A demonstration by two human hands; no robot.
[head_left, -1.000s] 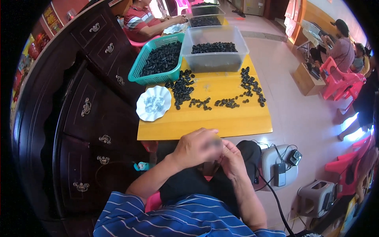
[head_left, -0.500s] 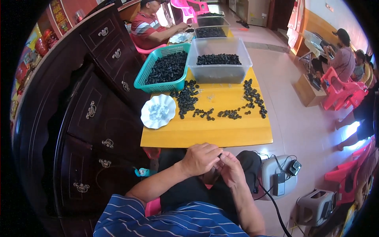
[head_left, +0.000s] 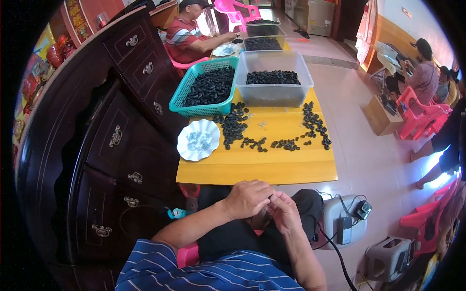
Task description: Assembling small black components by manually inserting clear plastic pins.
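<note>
Just in front of the table's near edge my two hands meet, fingers closed. My left hand (head_left: 246, 200) is curled, its knuckles up, and my right hand (head_left: 285, 211) pinches with thumb and forefinger against it. Between the fingertips only a dark speck of a small black piece shows; the rest is hidden. On the yellow table (head_left: 252, 169) lie similar small black pieces, a larger pile (head_left: 234, 128) at left, another (head_left: 315, 125) at right and several between. A scalloped white plate (head_left: 186, 153) holds small clear bits.
A green basket (head_left: 176, 109) and a clear plastic bin (head_left: 274, 98), both with black pieces, stand at the table's far end. A dark cabinet (head_left: 104, 165) borders the left. Across the table sits a person in red (head_left: 184, 36). A grey stool (head_left: 357, 233) carries devices and cables.
The whole view has shifted slightly, so the table and hands sit a little lower. My hands stay together in nearly the same pose; the black piece shows less now.
</note>
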